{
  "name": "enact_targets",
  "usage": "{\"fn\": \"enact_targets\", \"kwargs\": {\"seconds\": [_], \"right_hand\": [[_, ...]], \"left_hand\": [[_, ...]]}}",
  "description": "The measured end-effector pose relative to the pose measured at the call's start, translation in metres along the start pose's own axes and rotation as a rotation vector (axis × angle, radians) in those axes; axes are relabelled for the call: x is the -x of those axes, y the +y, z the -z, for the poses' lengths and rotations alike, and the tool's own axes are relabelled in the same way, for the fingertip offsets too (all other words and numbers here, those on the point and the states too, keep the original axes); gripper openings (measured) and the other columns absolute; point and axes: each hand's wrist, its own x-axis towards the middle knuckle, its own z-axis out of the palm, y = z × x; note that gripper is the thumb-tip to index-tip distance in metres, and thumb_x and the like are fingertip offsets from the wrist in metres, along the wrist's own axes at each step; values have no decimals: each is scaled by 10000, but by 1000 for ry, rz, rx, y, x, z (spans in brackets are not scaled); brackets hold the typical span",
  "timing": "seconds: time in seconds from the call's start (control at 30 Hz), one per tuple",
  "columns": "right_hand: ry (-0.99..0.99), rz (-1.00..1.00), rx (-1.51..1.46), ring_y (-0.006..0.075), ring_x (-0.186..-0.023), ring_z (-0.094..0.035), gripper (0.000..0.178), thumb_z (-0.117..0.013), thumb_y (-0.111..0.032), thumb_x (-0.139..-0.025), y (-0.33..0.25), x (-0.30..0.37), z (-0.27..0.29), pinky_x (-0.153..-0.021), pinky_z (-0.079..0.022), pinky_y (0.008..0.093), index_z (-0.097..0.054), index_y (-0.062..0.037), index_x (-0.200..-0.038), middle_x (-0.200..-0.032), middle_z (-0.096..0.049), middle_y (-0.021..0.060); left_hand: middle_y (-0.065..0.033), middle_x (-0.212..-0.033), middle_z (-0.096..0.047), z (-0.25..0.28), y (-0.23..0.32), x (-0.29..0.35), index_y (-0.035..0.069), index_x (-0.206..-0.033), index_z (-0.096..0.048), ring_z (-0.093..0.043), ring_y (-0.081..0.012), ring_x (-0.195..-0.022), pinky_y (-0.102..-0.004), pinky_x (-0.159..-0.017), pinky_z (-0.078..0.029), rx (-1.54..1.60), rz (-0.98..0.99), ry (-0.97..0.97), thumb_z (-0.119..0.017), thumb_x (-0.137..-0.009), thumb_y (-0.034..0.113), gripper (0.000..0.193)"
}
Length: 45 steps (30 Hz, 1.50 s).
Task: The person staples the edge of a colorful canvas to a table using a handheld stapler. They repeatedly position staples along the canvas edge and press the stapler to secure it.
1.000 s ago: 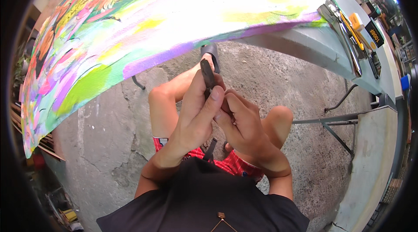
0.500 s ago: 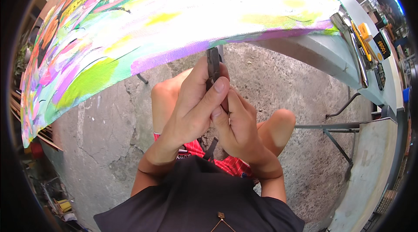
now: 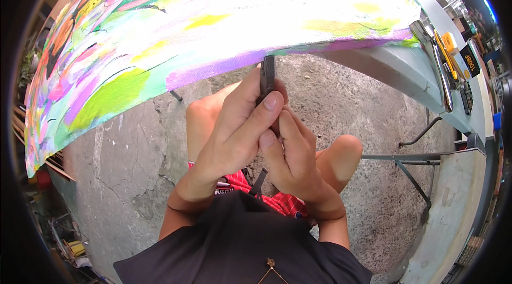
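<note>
Both of my hands are closed around a narrow, dark, elongated hand tool (image 3: pixel 268 73), whose exact kind I cannot make out. My left hand (image 3: pixel 234 132) wraps it from the left, thumb lying across its near side. Just below and to the right, my right hand (image 3: pixel 293 150) grips the lower end, mostly hidden by fingers. The tool's far end meets the purple lower edge of a large painted canvas (image 3: pixel 125 92) in view; whether it touches the edge or lies under it, I cannot tell. Bright light washes out the canvas's middle.
On the grey table (image 3: pixel 368 65) at the right lie a long metal tool (image 3: pixel 437 65), a yellow tool (image 3: pixel 445 52) and a black-and-yellow box (image 3: pixel 468 59). A pale bench (image 3: pixel 448 214) runs down the right over metal legs. Cracked concrete floor (image 3: pixel 128 177) lies beneath my bare knees.
The tool's far end has shifted slightly right and stands more upright. The canvas and table also sit slightly further right in the picture. My grip looks the same.
</note>
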Motion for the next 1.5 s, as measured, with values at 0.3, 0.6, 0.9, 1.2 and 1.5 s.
{"fn": "enact_targets", "kwargs": {"seconds": [0.3,0.6,0.9,1.2,1.5], "right_hand": [[116,114,101,299,-749,-613,188,-610,14,-882,10,7,-2,-620,-491,370,-584,78,-1057,-940,-578,177],[130,89,192,290,-793,-642,258,-662,27,-836,4,9,3,-646,-514,375,-622,64,-1088,-982,-595,179],[301,17,545,267,-845,-634,391,-802,-327,-776,-43,27,71,-746,-505,365,-696,-21,-995,-955,-634,140],[471,74,1386,253,-1015,-628,453,-705,-391,-880,-65,-25,191,-894,-472,357,-660,4,-1099,-1072,-647,136],[107,-422,1340,314,-1097,-629,621,-617,-341,-849,-55,-68,237,-946,-469,391,-537,72,-1307,-1209,-613,232]], "left_hand": [[22,-892,-484,-9,2,1,33,-1118,-568,-433,-40,-781,-198,-667,-338,50,24,97,-537,-994,280,278],[19,-918,-501,-25,1,1,17,-1103,-572,-425,-39,-821,-206,-698,-327,244,52,164,-582,-933,124,201],[11,-657,-444,-37,9,-10,13,-893,-500,-407,-59,-564,-243,-483,-326,-192,-13,356,-552,-869,32,61],[25,-655,-396,-27,-36,-28,81,-730,-376,-345,-34,-612,-213,-513,-253,-287,-323,397,-552,-752,-80,239],[-28,-574,-372,-16,-64,-50,12,-746,-476,-336,-104,-463,-265,-427,-273,-346,-598,450,-531,-651,-48,126]]}}
